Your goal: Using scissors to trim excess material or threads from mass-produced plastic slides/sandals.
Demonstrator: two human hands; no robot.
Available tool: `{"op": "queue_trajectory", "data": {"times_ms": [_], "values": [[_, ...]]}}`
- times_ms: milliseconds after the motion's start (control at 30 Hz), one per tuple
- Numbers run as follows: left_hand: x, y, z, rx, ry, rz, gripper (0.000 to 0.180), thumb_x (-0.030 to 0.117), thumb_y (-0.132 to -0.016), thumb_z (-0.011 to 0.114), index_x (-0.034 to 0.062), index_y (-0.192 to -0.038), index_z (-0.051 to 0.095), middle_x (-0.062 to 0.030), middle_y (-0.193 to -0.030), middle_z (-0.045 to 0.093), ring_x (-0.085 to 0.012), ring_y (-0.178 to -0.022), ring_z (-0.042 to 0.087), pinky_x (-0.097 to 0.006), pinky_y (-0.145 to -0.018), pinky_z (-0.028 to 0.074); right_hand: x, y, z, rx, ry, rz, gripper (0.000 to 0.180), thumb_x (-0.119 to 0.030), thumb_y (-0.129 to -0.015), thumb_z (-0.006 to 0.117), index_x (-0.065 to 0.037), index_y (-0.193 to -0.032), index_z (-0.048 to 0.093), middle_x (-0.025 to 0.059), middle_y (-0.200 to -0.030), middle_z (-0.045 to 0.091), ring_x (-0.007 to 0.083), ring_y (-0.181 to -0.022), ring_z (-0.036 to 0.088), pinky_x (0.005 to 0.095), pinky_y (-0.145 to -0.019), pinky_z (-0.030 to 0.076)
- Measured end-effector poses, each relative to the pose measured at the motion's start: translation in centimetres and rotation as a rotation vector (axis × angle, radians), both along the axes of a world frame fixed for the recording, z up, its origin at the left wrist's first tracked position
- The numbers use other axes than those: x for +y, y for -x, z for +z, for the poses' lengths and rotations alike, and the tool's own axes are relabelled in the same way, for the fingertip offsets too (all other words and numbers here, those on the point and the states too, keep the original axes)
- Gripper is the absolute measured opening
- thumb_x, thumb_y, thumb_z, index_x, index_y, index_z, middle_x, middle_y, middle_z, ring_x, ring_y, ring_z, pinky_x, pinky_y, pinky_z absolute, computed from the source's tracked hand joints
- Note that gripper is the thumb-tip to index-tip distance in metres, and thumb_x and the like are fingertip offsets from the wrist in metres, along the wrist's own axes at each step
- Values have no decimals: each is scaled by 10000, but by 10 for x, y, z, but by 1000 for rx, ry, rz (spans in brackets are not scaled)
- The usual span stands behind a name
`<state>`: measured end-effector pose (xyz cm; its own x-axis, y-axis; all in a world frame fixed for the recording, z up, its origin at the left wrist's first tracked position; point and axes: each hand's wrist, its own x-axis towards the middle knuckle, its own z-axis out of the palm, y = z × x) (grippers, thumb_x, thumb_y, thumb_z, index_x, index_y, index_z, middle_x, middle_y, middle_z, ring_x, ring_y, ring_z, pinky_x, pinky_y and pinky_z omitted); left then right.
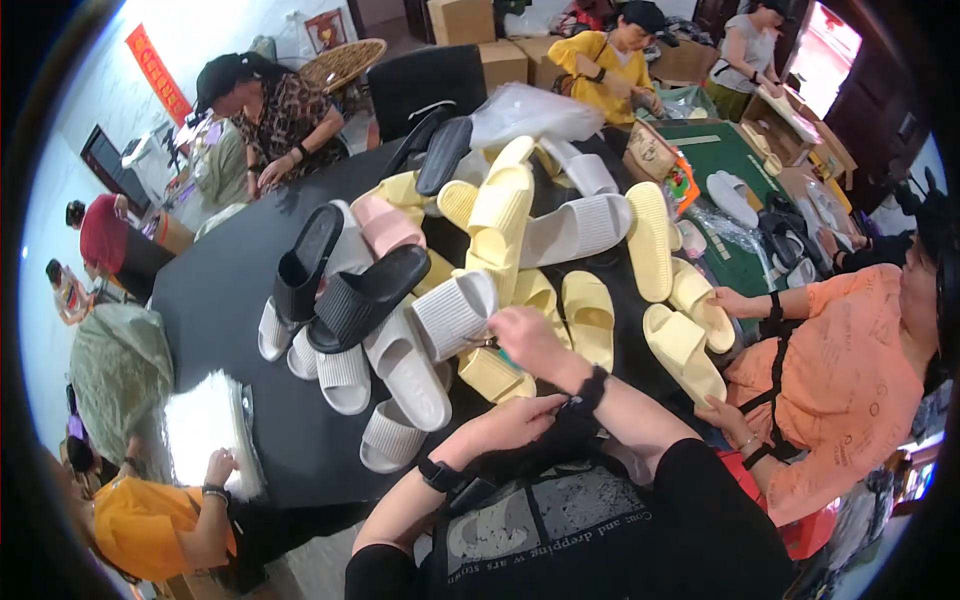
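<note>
My right hand [535, 340] is closed on small scissors [484, 343], with a metal tip and a bit of teal showing, over the slipper pile. My left hand [515, 420] is pinched shut near my body, beside a black item [530, 455] whose shape is mostly hidden. What its fingers hold cannot be made out. Just ahead of both hands lie a yellow slipper [495, 375] and a light grey slipper [455, 312]. A larger grey slipper [412, 370] rests sole-down to their left. Black slippers [365, 300] and a pink one [388, 226] lie farther back.
The slippers are heaped on a black table [220, 290]. Clear plastic bags [212, 435] are stacked at left. On the right, a co-worker in orange [840, 390] handles yellow slippers [685, 350]. Other people work around a green table [715, 175] and the far edge.
</note>
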<state>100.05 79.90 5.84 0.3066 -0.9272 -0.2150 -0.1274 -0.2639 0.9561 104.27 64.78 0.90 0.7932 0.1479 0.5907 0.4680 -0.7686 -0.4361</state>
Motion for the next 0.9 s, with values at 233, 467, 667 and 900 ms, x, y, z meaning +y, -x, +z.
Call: {"op": "queue_trajectory", "data": {"times_ms": [233, 467, 667, 900], "values": [[82, -25, -29, -21, -146, 545, 258, 124, -864, 516, 33, -1089, 605, -55, -684, 606, -121, -604, 583, -280, -575, 482, -70, 50, -41, 356, -262, -203, 119, -51, -810, 537, -8, -913, 580, 156, -850, 593, 314, -806, 579, 386, -706, 467], [133, -30, -56, 29, -222, 924, 238, 89, -843, 520, 9, -1042, 621, -80, -689, 616, -153, -618, 601, -289, -596, 489, -63, 65, -51, 291, -299, -273, 200, -22, -782, 559, -4, -981, 550, 155, -914, 581, 321, -841, 569, 384, -734, 467], [92, -32, -64, -433, -48, 843, 177, 85, -847, 570, -21, -978, 623, -108, -858, 632, -186, -731, 616, -277, -649, 484, -29, 32, -7, 284, -60, 10, 445, -44, -748, 585, -32, -1180, 482, 159, -1146, 518, 321, -1076, 488, 393, -919, 404], [104, -42, -71, -485, -101, 1064, 170, 58, -831, 563, -20, -969, 623, -148, -889, 635, -217, -777, 627, -293, -692, 489, -35, 32, -11, 463, 96, 63, 618, -93, -703, 611, -47, -1282, 399, 178, -1099, 535, 339, -1040, 500, 395, -917, 398]]}}
